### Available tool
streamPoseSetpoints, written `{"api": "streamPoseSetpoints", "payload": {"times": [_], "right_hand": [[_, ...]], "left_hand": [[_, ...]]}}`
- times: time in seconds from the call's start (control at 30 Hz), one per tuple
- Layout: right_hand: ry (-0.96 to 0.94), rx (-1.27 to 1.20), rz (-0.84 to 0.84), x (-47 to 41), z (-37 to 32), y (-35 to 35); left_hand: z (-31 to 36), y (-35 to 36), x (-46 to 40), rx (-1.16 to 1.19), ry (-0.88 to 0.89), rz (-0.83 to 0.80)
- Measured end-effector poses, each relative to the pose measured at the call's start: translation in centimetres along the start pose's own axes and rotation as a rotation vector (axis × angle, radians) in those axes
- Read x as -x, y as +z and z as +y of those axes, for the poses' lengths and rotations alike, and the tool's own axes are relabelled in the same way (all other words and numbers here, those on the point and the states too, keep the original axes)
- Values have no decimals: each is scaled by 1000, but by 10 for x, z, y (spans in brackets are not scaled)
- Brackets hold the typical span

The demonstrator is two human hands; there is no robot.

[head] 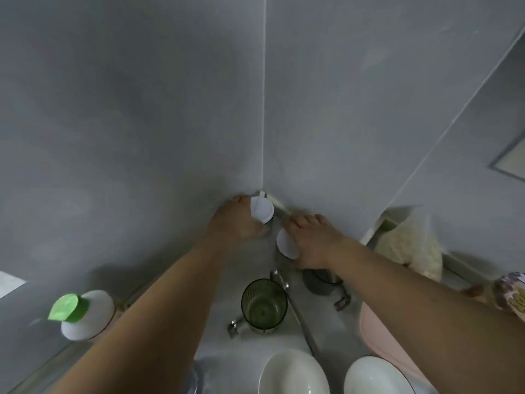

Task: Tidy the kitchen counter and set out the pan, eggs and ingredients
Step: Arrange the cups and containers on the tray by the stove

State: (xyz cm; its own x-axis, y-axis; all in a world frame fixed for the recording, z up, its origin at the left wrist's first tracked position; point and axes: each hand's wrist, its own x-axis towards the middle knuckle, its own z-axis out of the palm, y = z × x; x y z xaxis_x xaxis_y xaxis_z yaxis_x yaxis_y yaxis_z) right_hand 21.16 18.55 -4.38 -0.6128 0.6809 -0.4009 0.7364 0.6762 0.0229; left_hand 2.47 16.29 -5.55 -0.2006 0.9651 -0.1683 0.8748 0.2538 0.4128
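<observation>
Two small jars with white lids stand in the far corner of the grey counter (pixel 255 341), where two grey walls meet. My left hand (pixel 237 220) grips the farther white-lidded jar (pixel 262 209) from the left side. My right hand (pixel 311 240) lies over the nearer white-lidded jar (pixel 286 243), fingers curled round its right side; its body is mostly hidden. Pan and eggs are not in view.
A green glass cup (pixel 264 305) stands behind two white bowls (pixel 294 373) (pixel 375 378). A white bottle with a green cap (pixel 85 314) stands at the left wall. At the right are a pink board (pixel 377 334), a clear bag of pale food (pixel 409 248) and a dark lidded container (pixel 318 280).
</observation>
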Motion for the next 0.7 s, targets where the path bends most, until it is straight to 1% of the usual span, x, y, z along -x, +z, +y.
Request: {"api": "streamPoseSetpoints", "payload": {"times": [0.13,0.3,0.5,0.6,0.7], "right_hand": [[-11,80,-103,-17,-2,6],[0,142,-134,-30,-3,11],[-64,229,-78,-37,0,12],[-100,211,-66,-36,2,5],[-127,180,-3,-33,-2,-1]], "left_hand": [[3,15,-28,-35,33,7],[0,29,-47,-73,31,-2],[-5,38,-51,-41,24,18],[-8,34,-47,-33,24,33],[-13,27,-40,-66,26,56]]}}
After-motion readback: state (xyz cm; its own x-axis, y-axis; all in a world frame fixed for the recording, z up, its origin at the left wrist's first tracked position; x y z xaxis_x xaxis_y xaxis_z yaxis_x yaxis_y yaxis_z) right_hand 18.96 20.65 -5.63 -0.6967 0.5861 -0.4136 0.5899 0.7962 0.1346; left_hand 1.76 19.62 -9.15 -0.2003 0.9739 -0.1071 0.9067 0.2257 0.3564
